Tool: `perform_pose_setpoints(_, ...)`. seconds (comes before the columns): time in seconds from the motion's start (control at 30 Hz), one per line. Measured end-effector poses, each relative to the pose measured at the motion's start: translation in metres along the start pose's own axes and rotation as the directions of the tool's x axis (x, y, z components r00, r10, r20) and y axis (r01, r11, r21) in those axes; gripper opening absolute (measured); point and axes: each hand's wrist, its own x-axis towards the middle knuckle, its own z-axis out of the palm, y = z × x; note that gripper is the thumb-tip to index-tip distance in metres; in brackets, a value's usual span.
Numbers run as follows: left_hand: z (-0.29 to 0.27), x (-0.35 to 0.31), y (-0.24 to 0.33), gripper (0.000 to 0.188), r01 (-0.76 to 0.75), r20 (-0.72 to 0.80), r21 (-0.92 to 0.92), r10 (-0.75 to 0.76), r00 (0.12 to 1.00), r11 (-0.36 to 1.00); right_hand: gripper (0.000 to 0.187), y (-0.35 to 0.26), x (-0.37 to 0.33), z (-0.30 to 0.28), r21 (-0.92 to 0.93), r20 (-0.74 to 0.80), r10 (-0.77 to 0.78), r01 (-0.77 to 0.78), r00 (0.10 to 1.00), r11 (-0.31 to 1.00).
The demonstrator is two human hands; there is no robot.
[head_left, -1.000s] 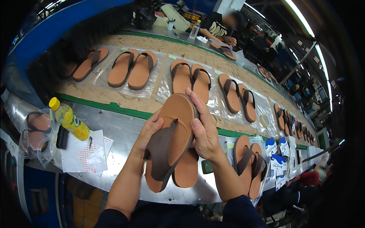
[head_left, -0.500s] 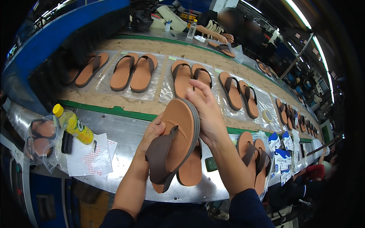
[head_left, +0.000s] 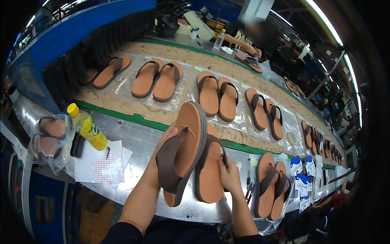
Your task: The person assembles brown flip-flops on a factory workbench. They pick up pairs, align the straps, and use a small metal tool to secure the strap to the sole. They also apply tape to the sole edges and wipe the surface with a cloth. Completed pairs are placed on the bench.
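Observation:
My left hand (head_left: 161, 143) is closed around a tan flip-flop (head_left: 190, 118) with a wide dark brown strap, raised over the metal bench and tilted so its grey sole edge shows. Part of that hand is hidden behind the sandal. Just right of it, a matching second flip-flop (head_left: 210, 181) appears at the bench, partly covered by the raised one. My right hand (head_left: 231, 175) pinches the right side of its strap between thumb and fingers. Another pair of flip-flops (head_left: 266, 191) lies on clear plastic to the right of this hand.
Beyond the metal bench (head_left: 140, 144), a brown conveyor belt (head_left: 180, 112) carries several pairs on plastic bags. At left are a yellow-capped bottle (head_left: 87, 128), printed sheets (head_left: 101, 164) and bagged sandals (head_left: 50, 140). Blue-white cards (head_left: 302, 179) lie at right. A co-worker's hands (head_left: 254, 51) are across the belt.
My right hand has left the upper edge of the raised flip-flop and come down to the second one's strap. My left hand keeps its hold. The whole view has shifted slightly.

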Motion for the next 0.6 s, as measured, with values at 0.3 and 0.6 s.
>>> perform_pose_setpoints(0.3,-0.058,0.006,-0.038,0.054,0.116,0.097,-0.183,-0.099,0.990,0.976,0.053,0.022,0.020,-0.020,0.884,0.445,-0.315,-0.354,0.838,0.307)
perform_pose_setpoints(0.6,-0.008,-0.003,0.014,0.066,-0.150,-0.009,0.235,0.156,0.988,0.960,0.067,-0.034,-0.013,-0.015,0.584,-0.135,-0.310,0.329,0.941,0.742)
